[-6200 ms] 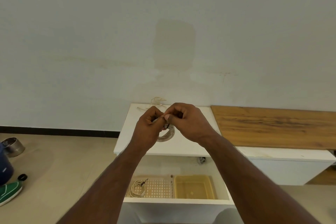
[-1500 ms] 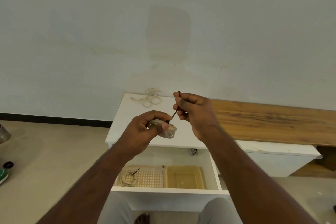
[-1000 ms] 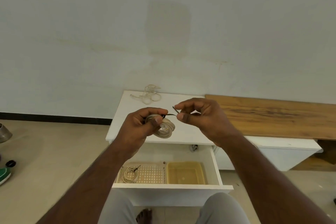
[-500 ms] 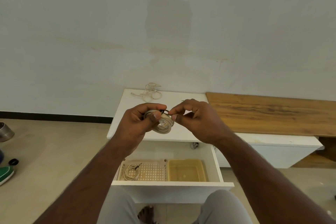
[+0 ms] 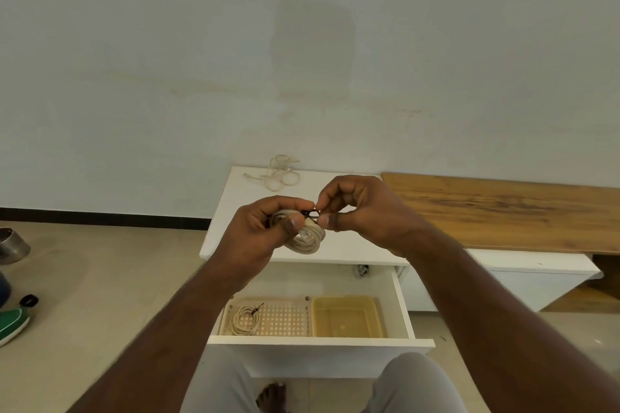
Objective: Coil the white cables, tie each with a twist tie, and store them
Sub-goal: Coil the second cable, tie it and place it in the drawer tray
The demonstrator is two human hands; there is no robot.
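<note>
Two knees in grey cloth (image 5: pixel 416 386) and a bare foot (image 5: pixel 272 396) are seen at 6 o'clock, nearest the camera. Just beyond them an open drawer (image 5: pixel 315 344) is shown, pulled out of a white cabinet (image 5: pixel 241 211). Two trays are held in the drawer side by side: a perforated tray (image 5: pixel 285 317) at 7 o'clock and a plain yellow tray (image 5: pixel 347 317) at 5 o'clock. A tied coil (image 5: pixel 244 320), bound with a dark tie, is laid in the left end of the perforated tray.

Above the drawer, both hands are raised over the cabinet's front edge. A coiled cable (image 5: pixel 307 238) is gripped by the left hand (image 5: pixel 258 235), the fingers being curled round it and the thumb pressed across its loops. A black twist tie (image 5: pixel 310 213) is seen at the coil's 12 o'clock side; its end is pinched between thumb and forefinger of the right hand (image 5: pixel 362 211), the other fingers being curled. How far the tie has been wound cannot be told.

Farther back, at 12 o'clock on the cabinet top, a loose cable (image 5: pixel 280 173) is laid untied against the wall (image 5: pixel 302 60). A wooden board (image 5: pixel 503 208) is set at 3 o'clock. At 9 o'clock, on the floor (image 5: pixel 100 278), a green shoe (image 5: pixel 11 323) and a metal bowl (image 5: pixel 13 243) are partly shown.
</note>
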